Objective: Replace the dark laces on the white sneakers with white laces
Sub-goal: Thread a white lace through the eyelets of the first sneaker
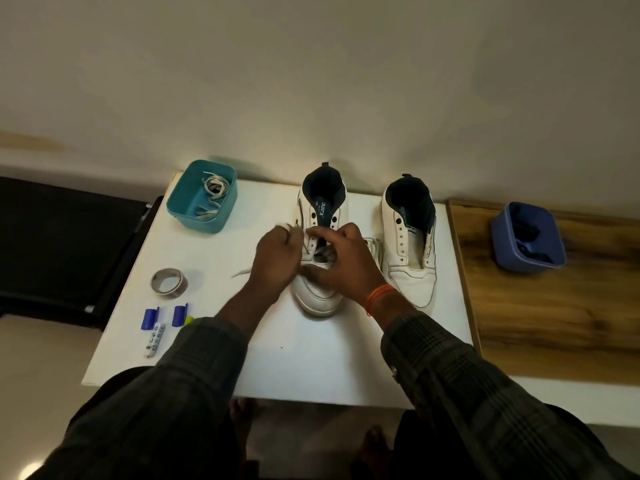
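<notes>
I have the left-hand white leather sneaker with the dark lining [320, 209] standing toe toward me on the white tabletop [311, 358], so its eyelet rows face up where I can reach them. My left hand [275, 258] is curled round a flat white lace [309, 244], pulling it out to the left over the lower eyelets; a loose tail of the same lace [242, 272] trails on the table beside my wrist. My right hand [341, 258] is bent over the tongue, fingers curled against the shoe and the crossing lace; I judge it is pinning the shoe while feeding the other end, though the fingertips are hidden, so exactly what they pinch I cannot tell. Only the lower eyelets look threaded; the upper ones near the collar are open.

The second white sneaker [410, 244] stands just to the right, bare of any lace, waiting its turn. More pale laces lie in the teal plastic tub [202, 197] at the far left corner, near enough to fetch from. The blue plastic tub [528, 237] sits well apart on the wooden surface [554, 323] with dark stuff inside (the removed laces, I would guess), kept away from the clean ones. A grey roll of tape [169, 281] lies at my left.
</notes>
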